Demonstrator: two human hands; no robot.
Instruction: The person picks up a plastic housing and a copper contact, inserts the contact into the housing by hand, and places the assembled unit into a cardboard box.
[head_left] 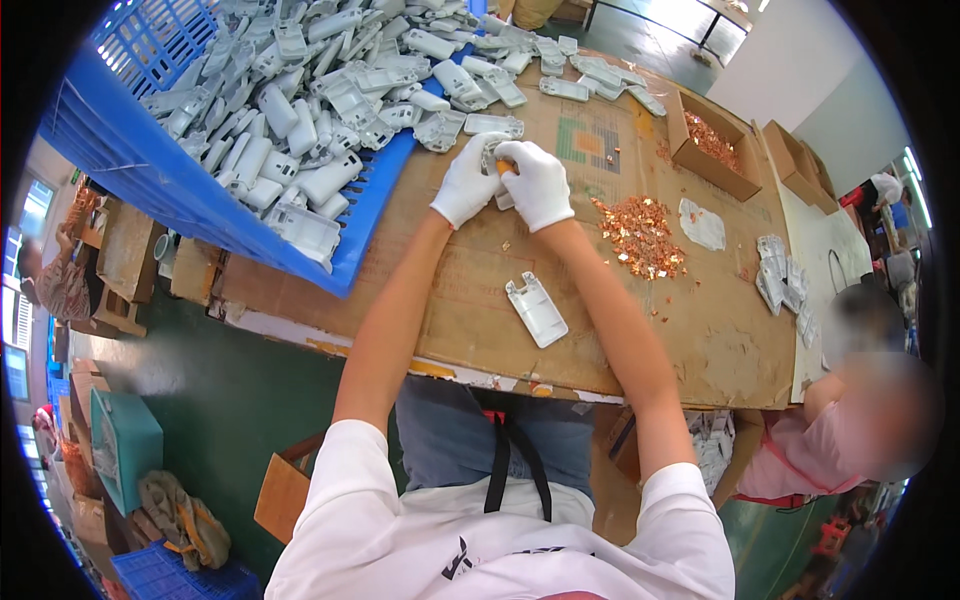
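Note:
Both my hands are in white gloves and meet over the cardboard-covered table. My left hand [467, 182] is closed around a white plastic housing [492, 143], mostly hidden by the gloves. My right hand [538, 185] is pressed against it, fingers bent round a small orange-yellow piece [505, 167]; its full shape is hidden. Nearer to me, between my forearms, a white plastic casing [537, 310] lies with its hollow side up. Right of my right hand is a loose heap of small copper-coloured metal pieces [643, 236].
A blue plastic crate [375, 205] heaped with white housings [300, 120] leans onto the table at left. Cardboard boxes [715, 145] stand at far right, one holding copper pieces. More housings [780, 275] lie at the right edge, near a person in pink [810, 440].

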